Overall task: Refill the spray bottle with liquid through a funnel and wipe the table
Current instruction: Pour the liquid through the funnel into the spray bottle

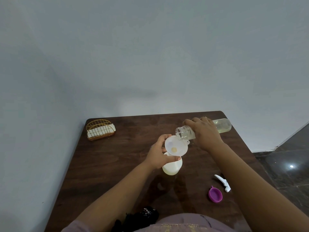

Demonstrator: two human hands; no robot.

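Note:
A white spray bottle without its head stands mid-table with a translucent white funnel in its neck. My left hand holds the funnel's rim, thumb in front and fingers behind. My right hand grips a clear refill bottle tipped on its side, its open mouth over the funnel's far rim. Pale yellowish liquid sits in the refill bottle's far end and at the funnel's hole.
The white spray trigger head and a purple cap lie at the right front of the dark wooden table. A gold wire holder with white napkins stands at the far left corner. A dark cloth lies at the near edge.

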